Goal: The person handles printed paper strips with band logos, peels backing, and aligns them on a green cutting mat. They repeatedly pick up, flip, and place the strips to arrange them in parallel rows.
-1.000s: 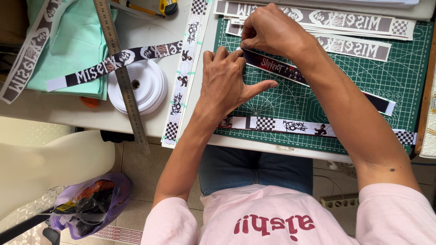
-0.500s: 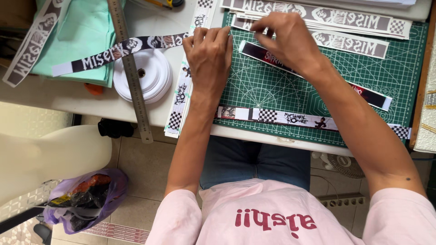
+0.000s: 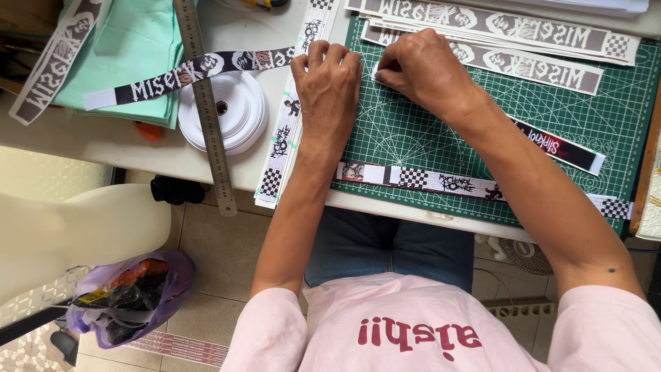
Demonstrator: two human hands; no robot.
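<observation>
I see a white counter [image 3: 138, 148] carrying everything. A green cutting mat [image 3: 413, 131] covers its right part, reaching almost to the near edge. On the mat lie printed strips: a checkered one [image 3: 420, 180] along the near side, a dark one [image 3: 561, 148] at an angle, and long grey ones [image 3: 544, 34] at the far side. Left of the mat, another checkered strip [image 3: 279, 148] runs front to back. Further left sit a white tape roll [image 3: 231, 114], a steel ruler [image 3: 204, 103] across it, and folded mint cloth [image 3: 131, 48].
</observation>
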